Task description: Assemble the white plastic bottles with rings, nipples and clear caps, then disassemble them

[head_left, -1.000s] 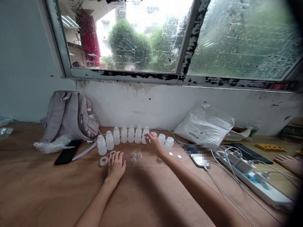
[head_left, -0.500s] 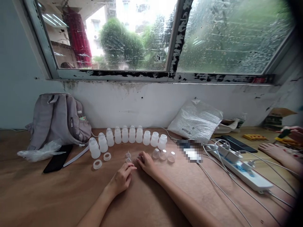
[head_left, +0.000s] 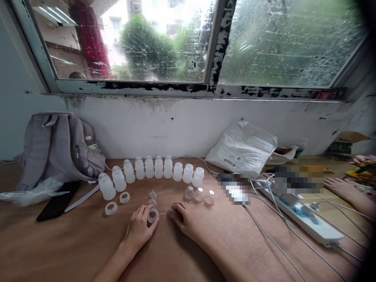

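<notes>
A curved row of small translucent plastic bottles [head_left: 158, 167] stands on the brown table [head_left: 58, 243] below the window. My left hand [head_left: 138, 229] pinches a small clear ring-shaped part [head_left: 153, 215] in its fingertips. My right hand [head_left: 185, 219] rests on the table with its fingers curled on another small clear part [head_left: 171, 212]. Two tiny clear pieces [head_left: 152, 197] lie just beyond my left hand. Clear caps [head_left: 198, 194] sit beyond my right hand, and two white rings [head_left: 117, 203] lie to the left.
A grey backpack [head_left: 58, 149], a crumpled plastic bag [head_left: 32, 192] and a black phone [head_left: 57, 201] lie at the left. At the right are a white packet [head_left: 242, 149], a power strip [head_left: 305, 225] with cables, and another person's hand [head_left: 342, 190].
My right hand drew back from the bottle row to the table near my left hand. My left hand picked up a clear ring part. The view shifted slightly.
</notes>
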Demonstrator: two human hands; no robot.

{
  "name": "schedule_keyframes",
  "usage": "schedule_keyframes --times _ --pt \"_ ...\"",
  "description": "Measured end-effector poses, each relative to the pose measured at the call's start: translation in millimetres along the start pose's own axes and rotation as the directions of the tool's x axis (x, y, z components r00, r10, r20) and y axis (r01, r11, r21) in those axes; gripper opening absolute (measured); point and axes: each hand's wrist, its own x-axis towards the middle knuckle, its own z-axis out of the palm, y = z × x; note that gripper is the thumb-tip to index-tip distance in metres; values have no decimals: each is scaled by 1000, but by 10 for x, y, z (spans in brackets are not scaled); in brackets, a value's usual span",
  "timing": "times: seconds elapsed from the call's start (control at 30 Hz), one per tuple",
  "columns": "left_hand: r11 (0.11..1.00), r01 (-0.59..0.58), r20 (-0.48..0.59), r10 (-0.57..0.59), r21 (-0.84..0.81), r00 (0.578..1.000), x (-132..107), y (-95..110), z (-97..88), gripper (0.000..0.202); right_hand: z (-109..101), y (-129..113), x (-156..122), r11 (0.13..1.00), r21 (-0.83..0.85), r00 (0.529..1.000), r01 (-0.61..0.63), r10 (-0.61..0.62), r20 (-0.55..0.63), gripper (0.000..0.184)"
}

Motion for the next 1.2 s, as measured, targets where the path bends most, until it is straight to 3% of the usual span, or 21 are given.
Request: schedule_keyframes --times 0.17,0.33,0.43,0.5,0.57,0.63,0.7,0.77,0.9,1.0,1.1,1.2 --pt "951 -68 -31 61 -302 998 -18 147 -28 40 31 -82 -87 1000 23 1000 6 -6 18 14" --pt "908 -139 25 161 -395 987 -62 275 -64 40 86 -177 -143 990 142 1000 -9 10 -6 27" --pt "896 -116 58 155 -428 986 -72 308 -60 38 50 -294 -130 941 329 996 -85 88 5 27" --pt "890 -95 66 138 -447 988 -72 316 -50 36 19 -376 -113 846 508 987 -161 152 59 28" --pt "888 -82 57 120 -452 991 -69 314 -43 34 3 -433 -95 699 671 968 -245 212 133 27" --pt "892 -72 37 99 -446 994 -65 308 -42 33 5 -450 -81 550 771 943 -320 260 206 27" --pt "889 -53 31 75 -454 997 -64 305 -49 32 20 -431 -72 460 807 921 -369 297 252 24" --pt "871 -24 51 56 -490 997 -67 311 -61 33 39 -396 -67 454 803 908 -386 341 244 19" --pt "814 -1 113 82 -581 990 -84 346 -98 35 49 -360 -65 524 751 894 -402 400 200 24" --pt "806 -24 119 117 -591 986 -84 358 -121 36 32 -382 -68 476 757 885 -447 360 296 27" --pt "840 -80 104 160 -536 982 -72 347 -124 35 37 -391 -71 388 753 845 -531 307 437 23" --pt "884 -87 103 150 -459 983 -67 339 -108 32 72 -354 -66 433 718 832 -545 381 402 20"
